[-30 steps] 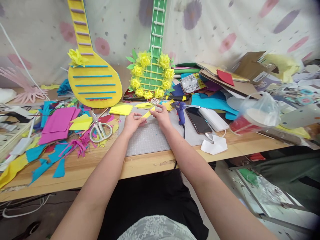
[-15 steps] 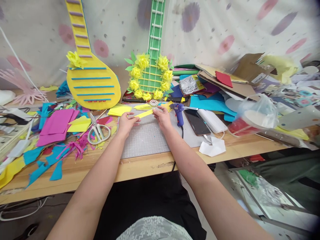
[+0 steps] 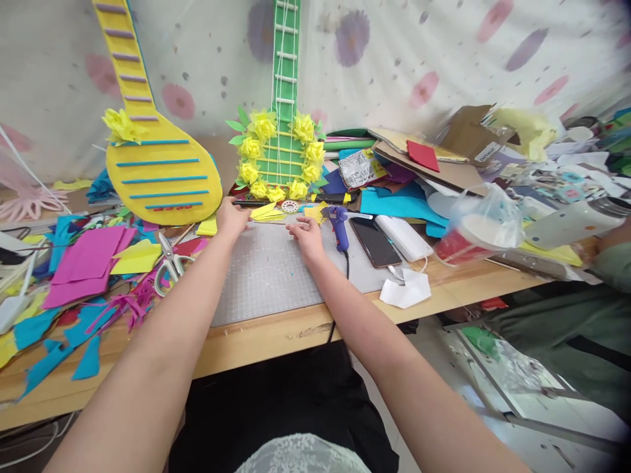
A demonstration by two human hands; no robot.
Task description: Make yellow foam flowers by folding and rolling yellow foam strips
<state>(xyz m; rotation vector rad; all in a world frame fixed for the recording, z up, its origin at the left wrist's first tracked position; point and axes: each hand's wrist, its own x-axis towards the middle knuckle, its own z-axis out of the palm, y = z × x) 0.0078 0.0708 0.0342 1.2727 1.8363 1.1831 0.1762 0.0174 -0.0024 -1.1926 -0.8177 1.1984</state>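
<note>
My left hand (image 3: 231, 221) is over the back left edge of the grey cutting mat (image 3: 266, 272), fingers apart, beside a yellow paper stack (image 3: 208, 227). Just right of its fingertips lie folded yellow paper strips (image 3: 266, 212). My right hand (image 3: 307, 238) hovers above the mat with loosely bent, parted fingers and nothing visible in them. A blue glue gun (image 3: 338, 226) lies to its right, and a small white disc with holes (image 3: 290, 207) sits behind it. White-handled scissors (image 3: 170, 263) are partly hidden by my left forearm.
A yellow paper lute shape (image 3: 165, 172) and a green one with yellow flowers (image 3: 283, 157) lean at the back. Magenta sheets (image 3: 91, 259) and scraps cover the left. A phone (image 3: 375, 242), power bank (image 3: 404, 238) and bagged cup (image 3: 473, 236) stand right. A person's sleeve (image 3: 614, 263) shows far right.
The yellow strip stretched between my hands is no longer there. My hands have moved apart, the left one toward the yellow stack. The view has swung slightly right.
</note>
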